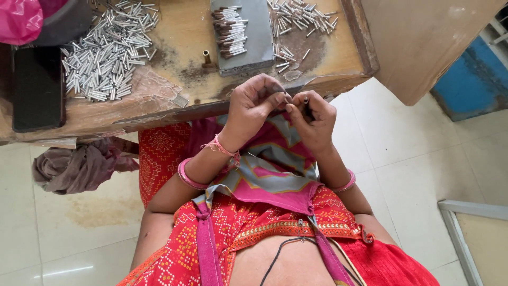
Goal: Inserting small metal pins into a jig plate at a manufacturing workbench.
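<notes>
Both hands, left hand (257,103) and right hand (312,117), pinch a thin dark stick (306,106) above the lap.

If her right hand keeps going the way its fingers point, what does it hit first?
The right hand, pinching a thin dark stick, points toward the left hand; their fingertips nearly touch, so it would probably meet those fingers first.

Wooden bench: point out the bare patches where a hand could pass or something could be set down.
Bare wood lies between the big pile of metal tubes and the grey slab, around the small upright tube. A narrow strip runs along the bench's front edge. Crowded: the left with tubes and a black phone, the far right with scattered tubes. Both hands work just off the front edge.
</notes>
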